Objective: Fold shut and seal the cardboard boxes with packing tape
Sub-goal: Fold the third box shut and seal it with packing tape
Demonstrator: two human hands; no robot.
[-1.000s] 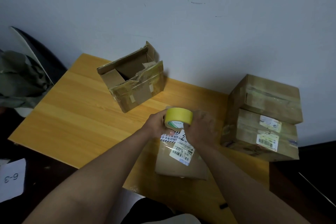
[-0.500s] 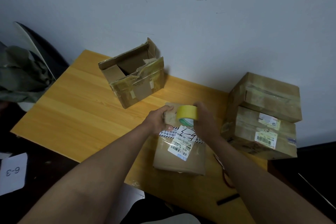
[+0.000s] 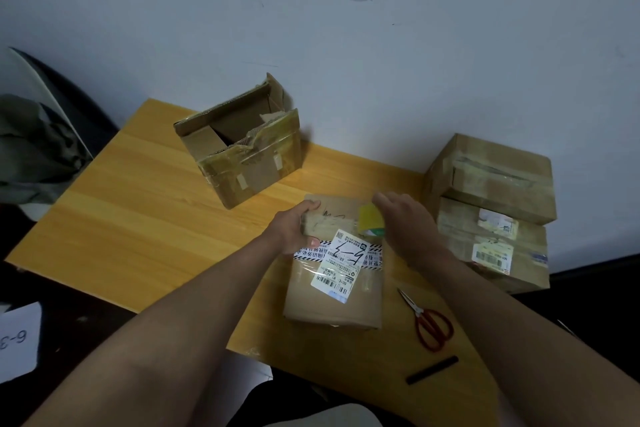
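yellow tape roll (image 3: 371,222) is gripped by right hand (image 3: 408,224); labelled box (image 3: 334,282) is held at its far left corner by left hand (image 3: 293,230). risk judged: a skewed, wrinkled strip if the box slides on the tabletop (image 3: 131,218).

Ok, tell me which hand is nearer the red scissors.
Right. The right hand grips the yellow tape roll above the red scissors, on their side of the labelled box; the left hand holds that box's far-left edge.

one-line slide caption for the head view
Left hand steadies the box while right hand holds yellow tape roll against it.
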